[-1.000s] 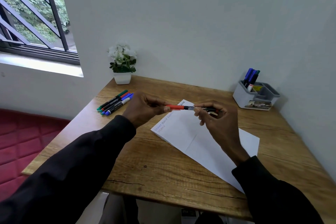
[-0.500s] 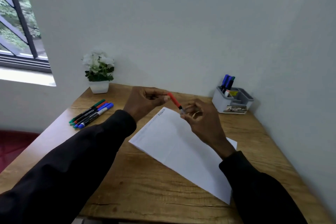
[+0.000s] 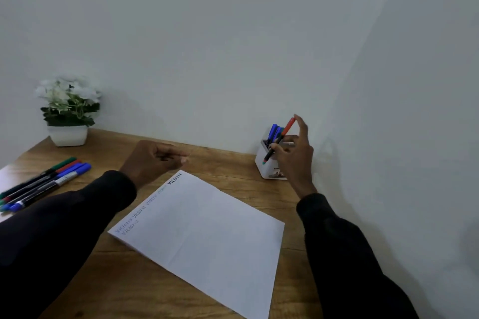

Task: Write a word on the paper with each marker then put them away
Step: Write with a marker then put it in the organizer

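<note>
A: What are the hands doing?

B: The right hand [image 3: 295, 158] pinches the red-capped marker [image 3: 283, 133] partway down its dark barrel, thumb and fingers curled round it. The marker is tilted, cap up, with its lower end in front of the white organiser [image 3: 260, 166]. The left hand [image 3: 153, 160] is loosely curled and holds nothing, just beyond the top corner of the paper [image 3: 202, 235].

A: How would you expect that marker to handle?

B: Light and stiff, I'd judge. It's a slim plastic barrel, probably smooth enough to swivel in a two-finger pinch. Holding it mid-barrel looks sensible, because that leaves the lower end free to go into a slot.

A: Is there room in the organiser?

B: Some blue markers [image 3: 272, 131] already stand in it, caps up. I can't tell how much space is left beside them. The organiser itself looks small and light, so a sideways knock might shift it.

A: And the rest?

B: The paper lies flat on the worktop [image 3: 228, 163] with several words along its far edge. Four loose markers [image 3: 46, 184] lie side by side, well to the left. A potted plant [image 3: 68, 134] stands behind them against the wall.
</note>
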`<state>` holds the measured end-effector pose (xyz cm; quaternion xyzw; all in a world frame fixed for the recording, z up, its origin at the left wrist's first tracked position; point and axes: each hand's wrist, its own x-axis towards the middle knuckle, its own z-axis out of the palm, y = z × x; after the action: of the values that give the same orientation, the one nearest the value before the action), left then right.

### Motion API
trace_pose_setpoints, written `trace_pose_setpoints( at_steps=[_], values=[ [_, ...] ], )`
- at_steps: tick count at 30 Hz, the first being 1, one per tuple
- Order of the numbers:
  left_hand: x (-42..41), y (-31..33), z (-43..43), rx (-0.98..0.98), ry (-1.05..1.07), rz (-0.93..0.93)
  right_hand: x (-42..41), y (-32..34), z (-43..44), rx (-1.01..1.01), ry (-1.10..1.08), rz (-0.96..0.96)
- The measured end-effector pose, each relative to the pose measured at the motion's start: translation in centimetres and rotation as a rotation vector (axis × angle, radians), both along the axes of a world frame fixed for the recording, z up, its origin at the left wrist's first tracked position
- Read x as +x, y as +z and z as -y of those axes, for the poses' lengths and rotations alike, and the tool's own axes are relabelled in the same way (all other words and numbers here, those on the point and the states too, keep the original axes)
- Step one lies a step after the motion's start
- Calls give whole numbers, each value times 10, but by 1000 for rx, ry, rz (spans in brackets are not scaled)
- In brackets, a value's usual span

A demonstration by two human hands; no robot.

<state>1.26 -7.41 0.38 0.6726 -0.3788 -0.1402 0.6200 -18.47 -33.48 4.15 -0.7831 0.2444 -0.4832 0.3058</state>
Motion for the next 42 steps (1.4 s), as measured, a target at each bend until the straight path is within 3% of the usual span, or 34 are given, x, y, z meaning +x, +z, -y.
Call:
trace_pose_setpoints(
  at_steps=[8,20,34,42],
  values=[
    [6,-6,2,6,8,49,6,9,49,-70,-115,4],
    [7,-11,-5,5,18,11,13,-29,49,-120,-127,-218],
    [4,-4,-30,11,34,16,8,-20,34,-103,-226,-191],
    [3,-2,-58,37,31,-25,14,-11,-10,-155,-200,-33]
  ],
)
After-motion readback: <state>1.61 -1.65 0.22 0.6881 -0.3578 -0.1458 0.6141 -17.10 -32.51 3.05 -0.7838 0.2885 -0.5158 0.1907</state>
